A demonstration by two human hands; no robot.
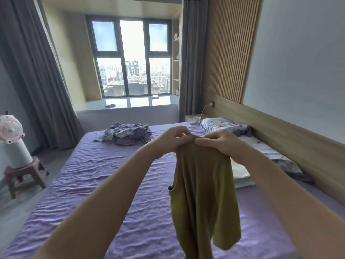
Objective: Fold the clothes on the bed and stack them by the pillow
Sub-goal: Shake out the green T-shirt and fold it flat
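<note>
Head view, from the left: a pink fan point(10, 130) sits on a white cylinder on a small stool point(24, 174) beside the bed point(89, 174), whose purple sheet is wrinkled. At the far side of the sheet lies a crumpled heap of purple and grey clothes point(128, 134), well apart from both hands. Behind it, grey curtains frame a window point(130, 58) looking out on city buildings.

Nearer, the left hand point(169, 139) is raised above the bed, its fingertips pinching the top edge of an olive-green top point(201, 193). Just beside it, almost touching, the right hand point(222, 144) pinches the same edge, fingers curled over the fabric. The top hangs straight down from both hands, clear of the sheet, an armhole showing on its left side.

Right of the hands, a patterned pillow point(222, 124) lies at the far right by the wooden headboard point(298, 139), and a second patterned pillow point(268, 156) lies nearer along it.
</note>
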